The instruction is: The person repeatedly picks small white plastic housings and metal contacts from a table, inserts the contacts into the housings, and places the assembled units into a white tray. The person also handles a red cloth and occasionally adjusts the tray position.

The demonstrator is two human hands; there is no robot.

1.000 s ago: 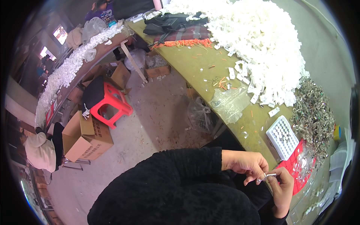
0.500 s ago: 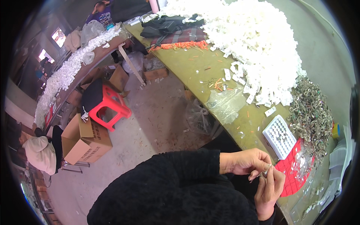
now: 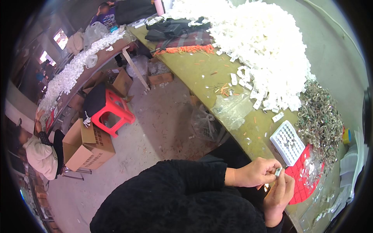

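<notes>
Workshop floor to my left is bare concrete: a seated person (image 3: pixel 37 155) in a pale top at the far left, an open cardboard box (image 3: pixel 87 145) beside them, then a red plastic stool (image 3: pixel 114 112) with a dark cushion on it. A second long table heaped with white pieces runs behind them.

Olive-green bench (image 3: pixel 202 75) curves along my right side. On its far end lie dark bags on a plaid cloth. Along its back edge sits a great heap of white plastic pieces (image 3: pixel 268 50), and strays spill toward the near edge, beside a crumpled clear bag (image 3: pixel 233 108). Further right, a pile of small metal clips (image 3: pixel 320 120).

Close to the near edge, just beyond my hands: a white grid tray (image 3: pixel 287 143) with parts seated in its cells, resting partly on a red grid mat (image 3: pixel 305 180).

Both hands meet over the bench edge. My left hand (image 3: pixel 254 174) is closed in a pinch on a small white and metal part (image 3: pixel 278 171), held at the fingertips. My right hand (image 3: pixel 280 194) comes up from below, fingers curled, thumb and forefinger touching the same part. Its long axis I cannot tell; too small.

The tray lies up and slightly right of the part, near. My right hand is the nearer one.
</notes>
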